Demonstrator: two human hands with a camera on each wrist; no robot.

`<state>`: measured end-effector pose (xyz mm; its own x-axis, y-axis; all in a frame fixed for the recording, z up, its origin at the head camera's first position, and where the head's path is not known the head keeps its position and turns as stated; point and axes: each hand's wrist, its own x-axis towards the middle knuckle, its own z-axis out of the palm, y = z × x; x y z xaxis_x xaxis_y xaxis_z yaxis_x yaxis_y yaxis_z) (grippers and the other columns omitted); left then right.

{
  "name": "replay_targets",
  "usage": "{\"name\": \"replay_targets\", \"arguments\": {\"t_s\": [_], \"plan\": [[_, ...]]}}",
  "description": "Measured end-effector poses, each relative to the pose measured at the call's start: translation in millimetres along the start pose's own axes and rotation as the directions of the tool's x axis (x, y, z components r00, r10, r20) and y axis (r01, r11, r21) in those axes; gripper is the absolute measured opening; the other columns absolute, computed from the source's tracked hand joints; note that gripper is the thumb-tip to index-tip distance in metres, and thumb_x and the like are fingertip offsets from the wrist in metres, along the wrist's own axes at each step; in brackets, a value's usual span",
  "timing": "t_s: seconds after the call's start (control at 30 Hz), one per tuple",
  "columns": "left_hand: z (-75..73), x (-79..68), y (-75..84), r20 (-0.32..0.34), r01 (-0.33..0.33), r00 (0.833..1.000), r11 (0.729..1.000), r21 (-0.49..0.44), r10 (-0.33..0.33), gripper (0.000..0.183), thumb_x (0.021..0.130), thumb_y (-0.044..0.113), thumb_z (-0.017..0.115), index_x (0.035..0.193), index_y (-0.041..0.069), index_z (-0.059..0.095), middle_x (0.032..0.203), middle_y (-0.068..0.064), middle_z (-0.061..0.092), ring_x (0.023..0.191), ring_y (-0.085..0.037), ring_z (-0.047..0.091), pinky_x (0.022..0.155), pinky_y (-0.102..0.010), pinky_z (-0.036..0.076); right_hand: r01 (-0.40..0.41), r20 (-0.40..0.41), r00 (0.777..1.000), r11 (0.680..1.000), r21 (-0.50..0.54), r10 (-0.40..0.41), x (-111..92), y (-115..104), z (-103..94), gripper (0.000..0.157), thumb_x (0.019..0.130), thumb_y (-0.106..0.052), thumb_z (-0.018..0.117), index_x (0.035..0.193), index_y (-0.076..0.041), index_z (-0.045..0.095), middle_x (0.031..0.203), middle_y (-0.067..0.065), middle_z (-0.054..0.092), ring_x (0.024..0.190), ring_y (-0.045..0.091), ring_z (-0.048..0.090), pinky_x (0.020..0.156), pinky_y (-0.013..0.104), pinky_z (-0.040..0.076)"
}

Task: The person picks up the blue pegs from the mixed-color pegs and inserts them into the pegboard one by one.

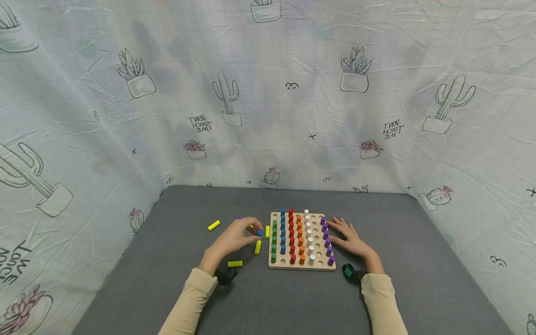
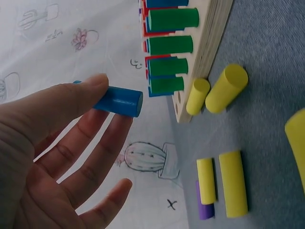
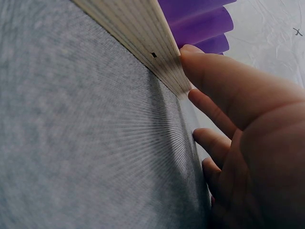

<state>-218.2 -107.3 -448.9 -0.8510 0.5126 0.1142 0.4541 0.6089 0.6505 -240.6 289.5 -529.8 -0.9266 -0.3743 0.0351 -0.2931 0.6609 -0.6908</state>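
Observation:
Between thumb and fingers my left hand (image 1: pixel 237 235) pinches a blue peg (image 2: pixel 125 101), held above the table just left of a wooden pegboard (image 1: pixel 299 267). Columns of green (image 1: pixel 274 240), blue, red, orange, white and purple pegs stand in the board, with some holes bare. My right hand (image 1: pixel 351 239) lies at the board's right edge, fingers spread. In the right wrist view its thumb (image 3: pixel 205 64) touches the board's side beside the purple pegs (image 3: pixel 200 24).
Several yellow pegs (image 1: pixel 235 264) lie loose on the grey table (image 1: pixel 259 302) left of the board, one close against its left edge. A purple peg (image 2: pixel 205 211) lies partly hidden among them. A cloth with cactus drawings (image 1: pixel 293 111) hangs behind.

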Motion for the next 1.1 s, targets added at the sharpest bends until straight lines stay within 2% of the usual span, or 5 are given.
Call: {"name": "replay_targets", "arguments": {"t_s": [0.23, 0.5, 0.7, 0.83, 1.1], "plan": [[7.4, 4.0, 5.8, 0.029, -0.01, 1.0, 0.999, -0.032, 0.011, 0.021, 0.084, 0.015, 0.068, 0.104, 0.011, 0.062, 0.1, 0.002, 0.062, 0.088, -0.013, 0.06, 0.075, -0.031, 0.051, 0.007, -0.003, 1.0, 1.0, -0.003, -0.007, 0, 0, 0.9, 0.06, 0.091, -0.034, 0.056, 0.143, -0.011, 0.036, 0.15, 0.023, 0.019, 0.139, 0.045, 0.002, 0.108, 0.061, -0.006], [12.6, 9.2, 13.3, 0.061, -0.002, 0.998, 0.998, -0.064, 0.006, 0.018, 0.084, 0.015, 0.069, 0.099, 0.02, 0.061, 0.098, 0.008, 0.061, 0.089, -0.011, 0.06, 0.076, -0.027, 0.051, 0.008, -0.01, 1.0, 1.0, -0.004, -0.008, 0, 0, 1.3, 0.06, 0.091, -0.034, 0.056, 0.143, -0.012, 0.036, 0.15, 0.023, 0.019, 0.139, 0.045, 0.002, 0.108, 0.061, -0.006], [16.2, 11.9, 16.6, 0.085, -0.025, 0.996, 0.996, -0.08, 0.032, 0.016, 0.084, 0.016, 0.068, 0.1, 0.016, 0.062, 0.097, 0.008, 0.061, 0.089, -0.012, 0.06, 0.074, -0.024, 0.05, 0.018, -0.008, 1.0, 1.0, 0.009, -0.018, 0, -1, 1.1, 0.058, 0.091, -0.033, 0.056, 0.143, -0.014, 0.037, 0.151, 0.023, 0.018, 0.139, 0.045, 0.001, 0.108, 0.061, -0.006], [18.1, 12.9, 20.1, 0.106, -0.037, 0.993, 0.996, -0.087, 0.046, 0.019, 0.085, 0.018, 0.068, 0.103, 0.011, 0.062, 0.1, 0.001, 0.062, 0.09, -0.013, 0.059, 0.074, -0.024, 0.05, 0.02, -0.008, 1.0, 1.0, 0.011, -0.02, -1, -2, 0.7, 0.058, 0.091, -0.033, 0.056, 0.143, -0.015, 0.037, 0.151, 0.023, 0.018, 0.139, 0.045, 0.001, 0.107, 0.061, -0.006], [22.6, 16.8, 27.8, 0.128, -0.049, 0.99, 0.995, -0.089, 0.06, 0.017, 0.083, 0.018, 0.07, 0.097, 0.019, 0.06, 0.095, 0.008, 0.06, 0.09, -0.01, 0.06, 0.075, -0.023, 0.051, 0.019, -0.006, 1.0, 1.0, 0.012, -0.019, -1, -2, -0.3, 0.058, 0.091, -0.033, 0.056, 0.143, -0.014, 0.037, 0.151, 0.023, 0.018, 0.139, 0.045, 0.001, 0.108, 0.061, -0.007]]}}
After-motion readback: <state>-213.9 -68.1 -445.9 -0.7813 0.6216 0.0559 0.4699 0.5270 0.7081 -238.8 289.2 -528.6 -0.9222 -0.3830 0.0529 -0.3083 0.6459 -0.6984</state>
